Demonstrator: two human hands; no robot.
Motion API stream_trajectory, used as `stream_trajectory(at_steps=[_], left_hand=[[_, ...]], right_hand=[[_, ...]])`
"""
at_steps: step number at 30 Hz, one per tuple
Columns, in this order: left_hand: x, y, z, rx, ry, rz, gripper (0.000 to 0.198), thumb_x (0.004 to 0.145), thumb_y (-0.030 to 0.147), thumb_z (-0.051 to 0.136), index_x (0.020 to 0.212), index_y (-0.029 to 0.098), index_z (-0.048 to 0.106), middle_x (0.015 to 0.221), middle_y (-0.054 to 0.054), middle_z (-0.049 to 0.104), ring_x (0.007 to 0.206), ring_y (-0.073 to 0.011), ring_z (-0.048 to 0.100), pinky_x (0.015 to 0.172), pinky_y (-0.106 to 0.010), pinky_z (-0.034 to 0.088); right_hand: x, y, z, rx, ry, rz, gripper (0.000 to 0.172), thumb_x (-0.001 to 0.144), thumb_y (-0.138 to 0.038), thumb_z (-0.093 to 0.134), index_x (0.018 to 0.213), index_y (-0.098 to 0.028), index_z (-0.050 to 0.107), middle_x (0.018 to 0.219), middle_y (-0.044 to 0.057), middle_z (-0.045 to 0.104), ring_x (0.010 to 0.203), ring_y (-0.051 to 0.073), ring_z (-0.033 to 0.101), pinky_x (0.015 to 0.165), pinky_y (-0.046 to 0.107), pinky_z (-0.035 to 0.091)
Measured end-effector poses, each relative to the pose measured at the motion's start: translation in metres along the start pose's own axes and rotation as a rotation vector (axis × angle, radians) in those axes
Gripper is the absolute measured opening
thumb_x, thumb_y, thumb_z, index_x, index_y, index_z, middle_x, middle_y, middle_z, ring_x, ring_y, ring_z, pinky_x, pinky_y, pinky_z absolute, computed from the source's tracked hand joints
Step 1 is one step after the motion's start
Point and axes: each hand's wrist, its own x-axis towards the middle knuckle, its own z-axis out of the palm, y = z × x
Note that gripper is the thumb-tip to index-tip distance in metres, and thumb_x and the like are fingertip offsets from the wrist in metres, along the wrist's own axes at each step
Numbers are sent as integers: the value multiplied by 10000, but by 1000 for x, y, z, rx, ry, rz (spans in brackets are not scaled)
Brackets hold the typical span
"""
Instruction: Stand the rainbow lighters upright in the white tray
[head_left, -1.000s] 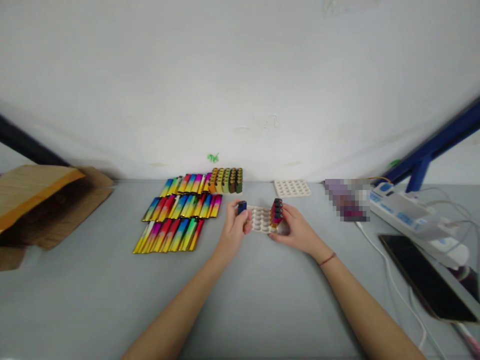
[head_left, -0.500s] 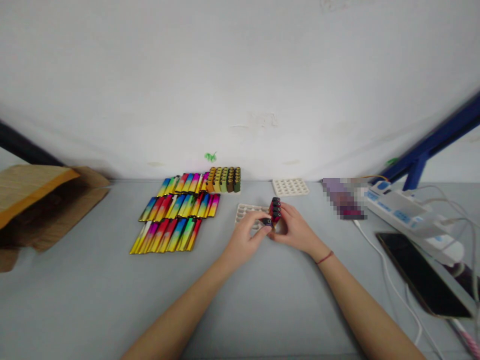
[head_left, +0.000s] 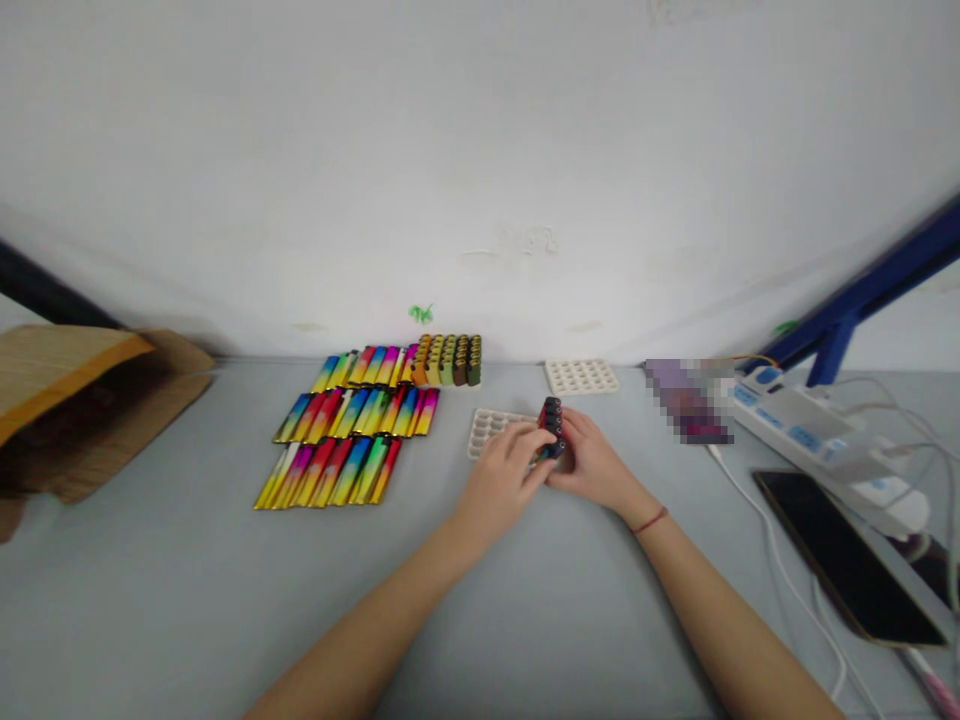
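A cream tray with round holes (head_left: 486, 428) lies on the grey table. A short row of dark-topped lighters (head_left: 553, 420) stands upright at its right end. My left hand (head_left: 506, 478) lies over the tray, its fingers closed on a lighter pressed against that row. My right hand (head_left: 592, 462) is curled round the right end of the tray, steadying the standing lighters. Colourful lighters (head_left: 352, 438) lie flat in three rows to the left.
A block of upright yellow-green lighters (head_left: 450, 360) stands by the wall. A second holed tray (head_left: 581, 375) lies behind. A cardboard box (head_left: 82, 400) is at the left; a power strip (head_left: 802, 425), cables and a dark phone (head_left: 847, 555) are at the right.
My left hand has carried a lighter from the tray's left end to the right, down beside the standing row. My right hand stayed at the tray's right end.
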Motion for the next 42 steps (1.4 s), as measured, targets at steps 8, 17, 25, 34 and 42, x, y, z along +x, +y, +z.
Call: stream_trajectory(at_steps=[8, 17, 25, 34, 42], left_hand=[[6, -11, -29, 331, 17, -104, 252, 967, 280, 471, 1135, 204, 643, 1109, -86, 687, 1031, -223, 614, 886, -377, 451], [3, -44, -61, 840, -30, -497, 282, 935, 242, 443, 1047, 160, 689, 1243, -178, 643, 1101, -387, 509, 813, -501, 395], [5, -47, -55, 576, -126, -479, 249, 935, 270, 439, 979, 144, 649, 941, -166, 714, 886, -302, 657, 809, -414, 467], [17, -38, -54, -638, 315, -793, 301, 931, 432, 392, 1132, 216, 447, 801, 3, 642, 486, -123, 572, 500, -268, 499], [27, -19, -54, -1105, 298, -1018, 388, 867, 552, 306, 717, 215, 428, 505, 51, 428, 402, -100, 410, 413, -209, 374]], right_hand=[[0, -2, -1, -22, -5, 12, 673, 733, -416, 736, 1314, -154, 520, 1340, 181, 556, 1256, 333, 505, 1089, 524, 405], [-1, -1, -2, -40, -19, 19, 644, 765, -445, 708, 1300, -137, 527, 1344, 197, 552, 1258, 342, 508, 1095, 543, 402], [-1, -5, -4, -32, -13, 19, 647, 770, -437, 708, 1319, -156, 513, 1354, 190, 544, 1267, 346, 503, 1096, 555, 398], [-1, -5, -4, -35, -10, 10, 635, 769, -434, 709, 1300, -139, 526, 1342, 199, 552, 1254, 344, 511, 1089, 550, 408], [-1, -5, -5, -32, -16, 13, 634, 771, -434, 704, 1312, -159, 518, 1354, 194, 546, 1266, 352, 503, 1087, 559, 403]])
